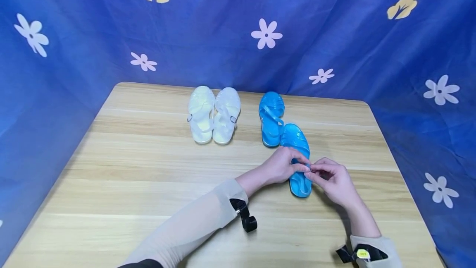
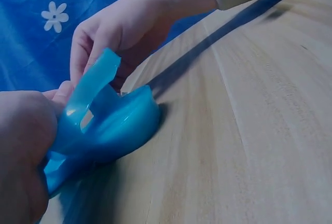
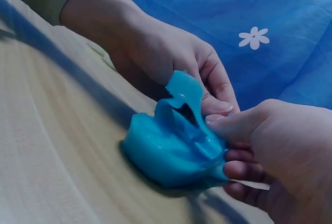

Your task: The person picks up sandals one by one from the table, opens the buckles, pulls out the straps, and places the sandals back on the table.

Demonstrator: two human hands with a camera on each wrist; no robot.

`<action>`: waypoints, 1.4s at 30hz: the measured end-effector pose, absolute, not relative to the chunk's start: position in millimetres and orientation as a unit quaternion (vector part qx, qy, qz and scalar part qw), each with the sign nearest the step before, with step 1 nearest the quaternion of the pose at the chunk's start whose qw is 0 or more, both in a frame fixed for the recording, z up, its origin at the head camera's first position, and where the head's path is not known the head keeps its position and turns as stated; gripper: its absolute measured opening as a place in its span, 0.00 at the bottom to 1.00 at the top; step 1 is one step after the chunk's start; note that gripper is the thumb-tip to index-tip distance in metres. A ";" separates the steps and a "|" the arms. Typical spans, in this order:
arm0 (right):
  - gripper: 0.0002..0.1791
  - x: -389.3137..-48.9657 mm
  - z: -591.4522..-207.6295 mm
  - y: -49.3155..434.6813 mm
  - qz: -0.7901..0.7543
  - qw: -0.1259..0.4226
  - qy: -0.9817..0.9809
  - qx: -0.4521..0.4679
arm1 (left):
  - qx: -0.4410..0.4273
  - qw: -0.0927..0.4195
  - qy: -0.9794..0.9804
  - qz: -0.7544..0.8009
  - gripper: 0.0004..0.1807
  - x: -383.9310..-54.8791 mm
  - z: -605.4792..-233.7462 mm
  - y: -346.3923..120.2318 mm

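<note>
A blue jelly sandal [image 1: 295, 136] lies sole down on the wooden table, toe pointing away from me. At its right side my left hand [image 1: 280, 166] and right hand [image 1: 336, 180] meet, thumbs and fingertips pinching the ankle strap. In the left wrist view the strap [image 2: 88, 97] arches above the heel. Seen from the right wrist, both thumbs come together at the strap [image 3: 188, 92]. The fingers hide the fastening itself. Just behind and to the left stands the other blue sandal [image 1: 271, 106], its heel close to the first one's toe.
A pair of whitish clear sandals [image 1: 202, 98] with small buckles sits side by side farther left, near the table's back edge. The wooden table [image 1: 148, 164] ends at a blue curtain [image 1: 223, 24] with flower prints, which hangs behind and along both sides.
</note>
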State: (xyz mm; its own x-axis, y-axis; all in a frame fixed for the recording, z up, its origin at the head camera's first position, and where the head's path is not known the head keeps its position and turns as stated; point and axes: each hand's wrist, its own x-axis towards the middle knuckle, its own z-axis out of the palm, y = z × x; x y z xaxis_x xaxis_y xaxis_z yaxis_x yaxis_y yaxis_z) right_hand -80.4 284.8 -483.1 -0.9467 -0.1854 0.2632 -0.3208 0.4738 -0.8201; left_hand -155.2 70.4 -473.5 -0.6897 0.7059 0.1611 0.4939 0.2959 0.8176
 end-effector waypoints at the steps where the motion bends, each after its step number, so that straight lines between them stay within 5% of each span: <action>1: 0.10 -80.0 -483.4 284.0 0.497 0.075 -0.852 0.148 | 0.377 0.117 0.796 0.459 0.09 -155.2 -473.2 70.3; 31: 0.07 -74.1 -480.6 281.6 0.530 0.062 -0.839 0.102 | 0.394 0.147 0.810 0.409 0.15 -155.9 -473.2 63.6; 42: 0.08 -74.8 -482.1 283.1 0.511 0.050 -0.852 0.107 | 0.453 0.085 0.860 0.219 0.22 -158.1 -463.0 62.2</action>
